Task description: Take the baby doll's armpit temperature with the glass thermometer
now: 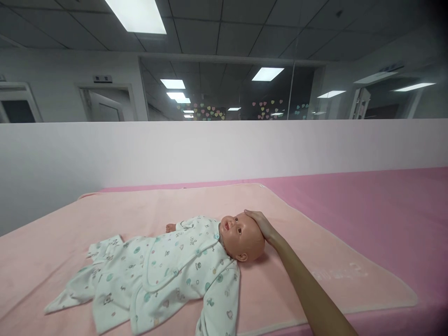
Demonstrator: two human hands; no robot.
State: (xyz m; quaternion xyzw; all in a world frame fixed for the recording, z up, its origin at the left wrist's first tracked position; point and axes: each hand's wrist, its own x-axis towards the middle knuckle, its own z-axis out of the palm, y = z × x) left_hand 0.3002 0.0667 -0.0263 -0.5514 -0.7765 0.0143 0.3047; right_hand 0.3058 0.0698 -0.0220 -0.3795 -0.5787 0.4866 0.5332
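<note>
A baby doll (241, 235) lies on its back, head to the right and feet to the left. It wears a white wrap-front outfit (182, 261) printed with small green and grey figures. One doll hand shows at the far sleeve's end; the near sleeve runs off the bottom edge. My right hand (262, 224) reaches in from the lower right and rests on top of the doll's head, fingers stretched out over the crown and not gripping. Part of the palm's contact is hidden. My left hand is out of the picture.
Under the doll spreads a peach blanket (294, 233) with a pale edge, laid over a pink sheet (367, 210). A low white wall (224, 149) stands along the far side. Behind it are glass panes with heart-shaped stickers and a door (105, 107).
</note>
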